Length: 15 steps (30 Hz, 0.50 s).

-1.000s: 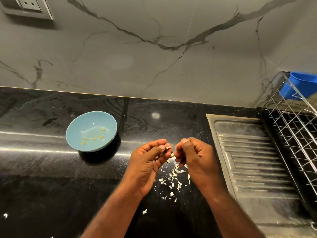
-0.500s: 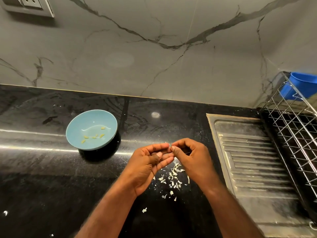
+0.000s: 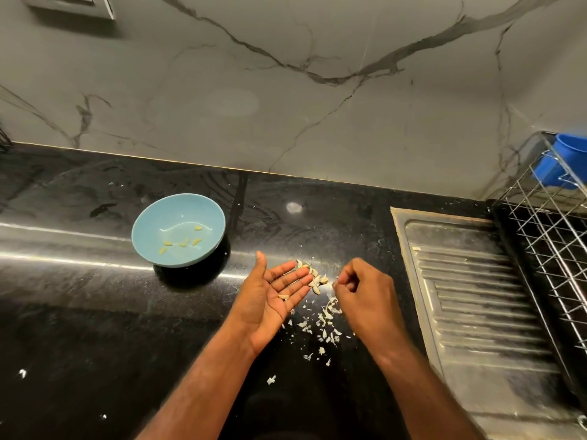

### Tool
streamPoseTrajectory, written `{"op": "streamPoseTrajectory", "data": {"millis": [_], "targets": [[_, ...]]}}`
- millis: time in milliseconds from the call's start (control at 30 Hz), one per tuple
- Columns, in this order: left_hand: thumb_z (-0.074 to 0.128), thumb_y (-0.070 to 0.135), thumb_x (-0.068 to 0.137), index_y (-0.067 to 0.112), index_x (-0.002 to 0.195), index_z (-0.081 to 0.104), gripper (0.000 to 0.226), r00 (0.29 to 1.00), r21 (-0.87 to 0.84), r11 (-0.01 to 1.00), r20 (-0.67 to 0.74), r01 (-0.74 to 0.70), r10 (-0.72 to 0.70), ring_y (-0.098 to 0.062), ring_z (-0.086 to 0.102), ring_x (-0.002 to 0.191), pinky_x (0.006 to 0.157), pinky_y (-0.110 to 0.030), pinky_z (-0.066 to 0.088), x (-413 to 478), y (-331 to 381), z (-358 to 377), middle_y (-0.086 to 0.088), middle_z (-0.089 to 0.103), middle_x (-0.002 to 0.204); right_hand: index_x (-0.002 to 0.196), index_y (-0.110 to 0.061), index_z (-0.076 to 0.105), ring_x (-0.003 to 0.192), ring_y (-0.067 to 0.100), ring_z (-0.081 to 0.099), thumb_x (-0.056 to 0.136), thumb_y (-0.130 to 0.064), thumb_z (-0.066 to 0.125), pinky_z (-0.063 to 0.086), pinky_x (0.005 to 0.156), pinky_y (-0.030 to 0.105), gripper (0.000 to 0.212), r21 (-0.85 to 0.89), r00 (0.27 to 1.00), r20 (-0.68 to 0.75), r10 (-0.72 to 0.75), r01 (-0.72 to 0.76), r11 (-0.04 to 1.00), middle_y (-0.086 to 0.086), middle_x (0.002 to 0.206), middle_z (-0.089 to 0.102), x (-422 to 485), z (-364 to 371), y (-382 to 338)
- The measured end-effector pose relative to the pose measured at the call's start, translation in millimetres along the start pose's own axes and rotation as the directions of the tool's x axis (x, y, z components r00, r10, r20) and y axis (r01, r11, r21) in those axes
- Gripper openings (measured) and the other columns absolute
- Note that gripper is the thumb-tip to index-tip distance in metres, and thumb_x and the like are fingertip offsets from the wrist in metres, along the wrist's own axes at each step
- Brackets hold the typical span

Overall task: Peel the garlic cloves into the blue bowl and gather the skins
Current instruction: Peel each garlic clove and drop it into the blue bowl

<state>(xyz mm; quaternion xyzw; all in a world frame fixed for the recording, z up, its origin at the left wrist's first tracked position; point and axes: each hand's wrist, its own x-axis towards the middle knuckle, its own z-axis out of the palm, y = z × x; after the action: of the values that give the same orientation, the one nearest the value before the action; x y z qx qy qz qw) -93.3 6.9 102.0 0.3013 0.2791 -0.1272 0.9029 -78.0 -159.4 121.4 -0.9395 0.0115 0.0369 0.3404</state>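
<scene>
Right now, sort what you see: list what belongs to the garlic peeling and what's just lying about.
In the job: blue bowl with peeled cloves; unpeeled cloves on the counter; scattered skins; left hand, palm up, a clove on its fingers; right hand, fingers curled.
Just there: steel drainboard; wire dish rack; blue cup at its far end; wall switch plate.

bowl (image 3: 178, 230): on countertop (image 3: 95, 312), left of both hands, peeled cloves (image 3: 181, 242) inside
unpeeled cloves (image 3: 314, 279): on countertop, between left hand (image 3: 273, 296) and right hand (image 3: 362, 290)
skins (image 3: 324, 322): scattered before the unpeeled cloves
drainboard (image 3: 476, 296): right of right hand, wire rack (image 3: 552, 242) beyond
</scene>
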Motion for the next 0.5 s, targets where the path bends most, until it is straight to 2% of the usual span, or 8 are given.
{"op": "streamPoseTrajectory", "data": {"millis": [133,233,367,433,500], "targets": [[0.040,0.068,0.091,-0.003,0.127,0.052,0.080,1.000,-0.083,0.996,-0.006,-0.017,0.016,-0.037,0.068,0.108,0.096,-0.045,0.050,1,-4,-5,-0.029,0.067,0.116,0.100,-0.031,0.068,0.078,0.004,0.062,0.089,-0.010,0.068,0.050,0.064,0.021,0.024,0.050,0.987,0.151,-0.048,0.041,0.998,-0.015,0.093,0.066,-3,9,-6],[0.040,0.076,0.084,-0.001,0.130,0.049,0.091,1.000,-0.153,0.988,0.018,-0.017,0.020,-0.040,0.065,0.111,0.091,-0.045,0.053,2,-5,-7,-0.031,0.063,0.123,0.087,-0.034,0.070,0.075,0.000,0.066,0.084,-0.015,0.075,0.053,0.068,0.018,0.020,0.261,0.968,0.223,-0.118,0.058,0.964,-0.015,0.082,0.071,-4,19,-18],[0.040,0.083,0.074,0.001,0.137,0.042,0.103,0.999,-0.190,0.982,0.045,0.004,0.005,-0.037,0.068,0.099,0.077,-0.039,0.049,2,1,-12,-0.034,0.061,0.123,0.096,-0.025,0.074,0.084,0.003,0.063,0.086,-0.017,0.074,0.053,0.079,0.023,0.012,0.168,0.925,0.296,-0.236,0.193,0.967,-0.012,0.091,0.066,1,44,-21],[0.041,0.083,0.074,0.002,0.138,0.040,0.103,0.999,-0.234,0.972,0.038,-0.008,0.017,-0.036,0.070,0.094,0.072,-0.037,0.052,0,7,-18,-0.035,0.061,0.122,0.095,-0.020,0.074,0.083,0.004,0.061,0.088,-0.017,0.073,0.053,0.078,0.024,0.008,0.146,0.910,0.314,-0.270,0.234,0.961,-0.012,0.089,0.063,8,52,-25],[0.043,0.081,0.076,0.003,0.136,0.041,0.098,0.999,-0.291,0.956,0.019,-0.042,0.050,-0.039,0.069,0.098,0.074,-0.039,0.056,1,14,-26,-0.037,0.059,0.124,0.085,-0.022,0.071,0.078,0.003,0.063,0.086,-0.015,0.074,0.053,0.074,0.023,0.007,0.173,0.900,0.320,-0.295,0.250,0.953,-0.011,0.082,0.065,14,58,-34]]}}
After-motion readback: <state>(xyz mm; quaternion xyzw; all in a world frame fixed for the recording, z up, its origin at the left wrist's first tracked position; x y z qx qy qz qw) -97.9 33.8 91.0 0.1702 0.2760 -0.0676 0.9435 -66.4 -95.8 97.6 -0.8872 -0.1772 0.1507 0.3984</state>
